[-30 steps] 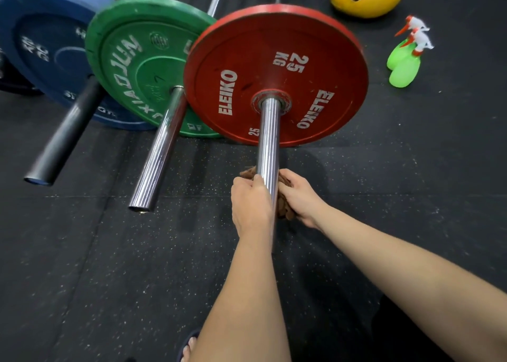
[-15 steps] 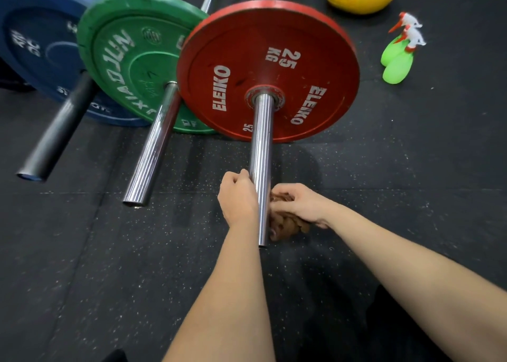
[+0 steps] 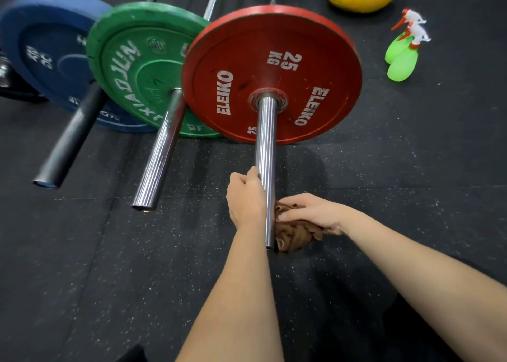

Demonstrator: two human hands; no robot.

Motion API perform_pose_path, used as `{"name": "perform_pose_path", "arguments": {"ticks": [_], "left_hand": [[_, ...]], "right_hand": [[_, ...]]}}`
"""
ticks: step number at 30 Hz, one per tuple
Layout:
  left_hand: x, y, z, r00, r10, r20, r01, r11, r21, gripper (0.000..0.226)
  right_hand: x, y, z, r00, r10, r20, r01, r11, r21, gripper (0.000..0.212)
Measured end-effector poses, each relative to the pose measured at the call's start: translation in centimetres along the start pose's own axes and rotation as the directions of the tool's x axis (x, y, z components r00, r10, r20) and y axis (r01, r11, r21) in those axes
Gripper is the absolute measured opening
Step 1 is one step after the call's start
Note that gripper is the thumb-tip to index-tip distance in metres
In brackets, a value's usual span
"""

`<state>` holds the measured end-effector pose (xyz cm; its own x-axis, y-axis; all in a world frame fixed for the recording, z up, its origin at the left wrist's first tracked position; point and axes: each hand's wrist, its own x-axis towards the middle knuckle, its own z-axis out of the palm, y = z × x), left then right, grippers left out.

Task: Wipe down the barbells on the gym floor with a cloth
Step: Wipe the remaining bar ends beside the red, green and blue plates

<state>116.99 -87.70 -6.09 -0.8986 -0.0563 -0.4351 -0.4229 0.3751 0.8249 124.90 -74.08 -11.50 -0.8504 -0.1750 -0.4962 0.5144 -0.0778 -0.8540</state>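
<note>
Brown cloth (image 3: 293, 238) bunched in right hand (image 3: 312, 215), beside chrome bar (image 3: 264, 147).

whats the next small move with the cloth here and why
Probably wrap the brown cloth around the chrome sleeve and slide it toward the red plate: the right hand holds it bunched beside the sleeve's tip, while the left hand grips the sleeve.

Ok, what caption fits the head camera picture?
Left hand grips the red-plate barbell while the right hand holds a brown cloth against its end.
</note>
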Motion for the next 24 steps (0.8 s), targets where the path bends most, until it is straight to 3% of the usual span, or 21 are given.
{"name": "perform_pose_path", "arguments": {"ticks": [2,4,8,9,13,15,17,20,22,24], "left_hand": [[0.0,0.0,0.0,1.0,0.003,0.013,-0.003,1.0,0.01,0.031],[0.1,-0.1,0.0,1.0,0.001,0.023,-0.001,1.0,0.006,0.033],[0.0,0.3,-0.1,0.999,-0.027,0.031,0.028,1.0,-0.014,0.036],[-0.1,0.3,-0.1,0.999,-0.029,0.032,0.03,0.999,-0.011,0.036],[0.0,0.2,-0.2,0.999,-0.032,0.026,0.032,0.999,-0.017,0.036],[0.1,0.1,-0.1,0.999,-0.035,0.032,0.036,0.999,-0.013,0.036],[0.2,0.0,0.0,0.999,-0.035,0.038,0.035,0.999,-0.005,0.038],[0.5,-0.2,0.3,0.999,-0.018,0.046,0.016,1.0,0.026,0.042],[0.7,-0.5,0.4,0.998,-0.014,0.058,0.011,0.998,0.055,0.041],[0.9,-0.5,0.7,0.997,-0.014,0.072,0.005,0.992,0.127,0.047]], "right_hand": [[-0.6,0.0,-0.2,0.992,0.045,0.116,-0.04,0.998,-0.042,0.036],[-0.8,-0.1,-0.1,0.989,0.068,0.128,-0.058,0.995,-0.085,0.042],[0.6,-0.1,0.1,0.995,0.03,-0.092,-0.033,0.999,-0.035,0.047],[0.7,-0.1,0.1,0.996,0.04,-0.085,-0.043,0.999,-0.027,0.047],[0.1,-0.2,0.6,0.949,0.197,0.247,-0.127,0.954,-0.271,0.033],[0.0,-0.6,0.9,0.934,0.214,0.286,-0.104,0.929,-0.356,0.025],[0.2,-1.4,0.5,0.97,0.176,0.166,-0.107,0.928,-0.358,0.028],[1.2,-2.1,-1.8,0.976,0.104,-0.192,-0.146,0.965,-0.219,0.031],[1.9,-2.1,-3.1,0.891,0.042,-0.452,-0.11,0.986,-0.125,0.033],[2.5,-2.3,-3.9,0.784,0.028,-0.62,-0.044,0.999,-0.011,0.049]]}}
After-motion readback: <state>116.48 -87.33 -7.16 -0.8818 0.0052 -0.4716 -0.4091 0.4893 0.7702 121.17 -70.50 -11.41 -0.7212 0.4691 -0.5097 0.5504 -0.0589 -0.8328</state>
